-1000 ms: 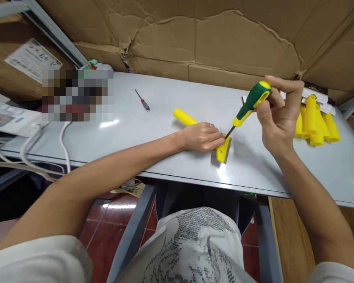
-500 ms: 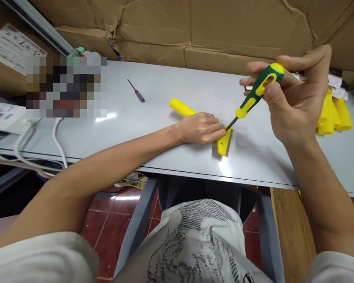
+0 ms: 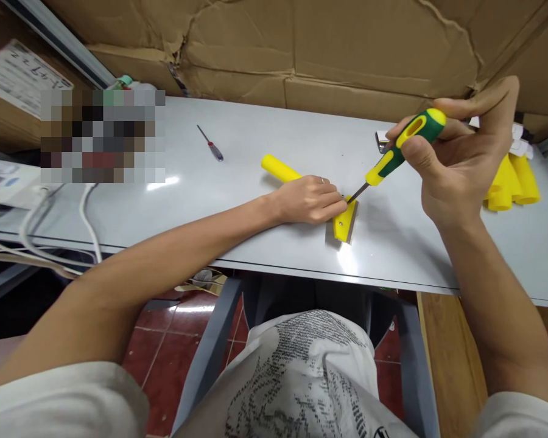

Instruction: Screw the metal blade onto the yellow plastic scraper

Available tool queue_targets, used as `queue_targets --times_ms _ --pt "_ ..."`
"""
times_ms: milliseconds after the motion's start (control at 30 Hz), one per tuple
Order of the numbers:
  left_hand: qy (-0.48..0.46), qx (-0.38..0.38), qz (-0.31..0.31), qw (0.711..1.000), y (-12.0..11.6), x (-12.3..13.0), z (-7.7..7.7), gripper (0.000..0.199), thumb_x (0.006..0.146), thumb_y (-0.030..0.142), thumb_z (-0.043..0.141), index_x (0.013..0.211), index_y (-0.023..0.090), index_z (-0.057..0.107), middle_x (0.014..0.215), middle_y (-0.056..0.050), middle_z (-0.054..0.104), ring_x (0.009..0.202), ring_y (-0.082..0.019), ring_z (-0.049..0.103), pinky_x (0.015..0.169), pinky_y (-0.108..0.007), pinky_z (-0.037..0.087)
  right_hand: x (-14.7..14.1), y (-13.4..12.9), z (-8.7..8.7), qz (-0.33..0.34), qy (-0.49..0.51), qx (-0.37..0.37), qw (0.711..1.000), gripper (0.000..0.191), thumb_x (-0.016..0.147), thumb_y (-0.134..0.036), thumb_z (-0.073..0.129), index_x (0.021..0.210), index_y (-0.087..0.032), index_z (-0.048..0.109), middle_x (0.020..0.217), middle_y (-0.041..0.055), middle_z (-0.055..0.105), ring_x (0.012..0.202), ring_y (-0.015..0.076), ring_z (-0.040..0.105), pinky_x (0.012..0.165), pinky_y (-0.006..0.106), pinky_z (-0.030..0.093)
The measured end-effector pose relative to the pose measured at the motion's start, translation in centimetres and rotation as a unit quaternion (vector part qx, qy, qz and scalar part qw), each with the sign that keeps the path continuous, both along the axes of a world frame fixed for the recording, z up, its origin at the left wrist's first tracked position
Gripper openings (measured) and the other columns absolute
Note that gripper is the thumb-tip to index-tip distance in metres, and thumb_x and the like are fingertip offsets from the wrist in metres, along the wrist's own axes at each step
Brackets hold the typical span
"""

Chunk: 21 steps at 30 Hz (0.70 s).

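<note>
A yellow scraper (image 3: 342, 224) is pinned flat on the grey table (image 3: 256, 201) under the left hand (image 3: 311, 199), whose fingers are pressed down over the neck of the tool; its round yellow handle (image 3: 278, 168) is seen sticking out behind the hand, and its wide head with a metal blade edge lies just in front of the fingertips. A green and yellow screwdriver (image 3: 399, 148) is gripped in the right hand (image 3: 456, 164), the thumb and fingers being closed around the thick handle while the index finger is stretched out above it. The screwdriver is held tilted, its dark tip set down on the scraper head right beside the left fingertips. A small screw is visible in the head, nearer the blade. Beyond the right hand, a heap of further yellow handles (image 3: 514, 182) is seen. Well away behind the left hand, a small thin screwdriver (image 3: 210, 144) lies on the table.
</note>
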State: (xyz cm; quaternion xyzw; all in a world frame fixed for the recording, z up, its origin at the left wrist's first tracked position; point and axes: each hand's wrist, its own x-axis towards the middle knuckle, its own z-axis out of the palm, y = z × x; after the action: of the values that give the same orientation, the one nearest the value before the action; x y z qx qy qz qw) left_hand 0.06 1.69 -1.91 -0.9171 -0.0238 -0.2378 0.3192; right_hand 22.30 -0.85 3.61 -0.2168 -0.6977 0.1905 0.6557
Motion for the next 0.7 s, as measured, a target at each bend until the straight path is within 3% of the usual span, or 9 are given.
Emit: queue_targets --times_ms 167,267,333,467,567,633,700 --pt "-0.023 -0.002 -0.018 1.0 0.15 0.05 -0.17 0.022 0.098 0.013 0.045 0.082 0.017 0.059 0.065 0.003 0.063 0.056 -0.009 0.057 0.053 -0.025 0.045 0.2 -0.75 0.12 -0.077 -0.051 -0.009 0.996 0.032 0.09 -0.056 0.063 0.112 -0.034 0.072 0.096 0.0017 0.063 0.079 0.0165 0.068 0.071 0.038 0.061" --pt "-0.025 -0.002 -0.014 1.0 0.24 0.11 -0.28 0.021 0.098 0.013 0.044 0.085 0.018 0.06 0.067 0.003 0.064 0.058 -0.009 0.059 0.054 -0.025 0.045 0.03 -0.91 0.06 -0.054 -0.09 -0.018 0.994 0.033 0.092 -0.05 0.063 0.122 -0.038 0.067 0.104 0.0028 0.066 0.096 0.0209 0.069 0.08 0.041 0.061" --pt "-0.029 -0.003 -0.017 0.999 0.22 0.15 -0.23 0.022 0.098 0.013 0.045 0.081 0.018 0.058 0.065 0.004 0.063 0.057 -0.009 0.058 0.054 -0.025 0.045 -0.16 -0.83 -0.02 -0.018 -0.063 -0.028 0.997 0.032 0.087 -0.044 0.072 0.117 -0.04 0.064 0.102 -0.0002 0.066 0.101 0.0226 0.07 0.084 0.044 0.062" --pt "-0.039 -0.006 -0.025 0.999 0.09 0.16 0.02 0.023 0.096 0.012 0.047 0.076 0.018 0.056 0.062 0.004 0.06 0.054 -0.009 0.056 0.052 -0.025 0.043 -0.18 -0.55 -0.23 -0.013 -0.018 -0.009 1.0 0.034 0.078 -0.037 0.082 0.108 -0.036 0.066 0.09 -0.0043 0.061 0.083 0.0196 0.073 0.077 0.043 0.064" --pt "-0.021 -0.006 -0.017 1.0 0.07 0.09 0.03 0.023 0.098 0.013 0.044 0.079 0.018 0.058 0.064 0.003 0.061 0.056 -0.009 0.057 0.054 -0.025 0.044 0.15 -0.32 -0.39 -0.06 -0.042 -0.001 0.997 0.031 0.085 -0.049 0.072 0.113 -0.037 0.07 0.093 -0.0002 0.059 0.077 0.0169 0.067 0.067 0.038 0.062" --pt "-0.016 -0.007 -0.012 1.0 0.11 0.06 -0.05 0.023 0.099 0.014 0.043 0.082 0.018 0.059 0.066 0.003 0.063 0.058 -0.009 0.059 0.056 -0.024 0.045 0.32 -0.16 -0.41 -0.063 -0.078 -0.007 0.995 0.035 0.089 -0.053 0.065 0.12 -0.039 0.068 0.092 0.0026 0.059 0.077 0.0177 0.064 0.065 0.037 0.06" --pt "-0.027 -0.005 -0.019 0.999 0.14 0.08 -0.12 0.02 0.098 0.014 0.046 0.083 0.017 0.06 0.066 0.003 0.064 0.058 -0.009 0.059 0.055 -0.025 0.045 0.39 -0.04 -0.33 -0.041 -0.09 -0.018 0.995 0.037 0.087 -0.049 0.069 0.123 -0.04 0.067 0.096 0.0037 0.058 0.086 0.0202 0.065 0.074 0.04 0.062"
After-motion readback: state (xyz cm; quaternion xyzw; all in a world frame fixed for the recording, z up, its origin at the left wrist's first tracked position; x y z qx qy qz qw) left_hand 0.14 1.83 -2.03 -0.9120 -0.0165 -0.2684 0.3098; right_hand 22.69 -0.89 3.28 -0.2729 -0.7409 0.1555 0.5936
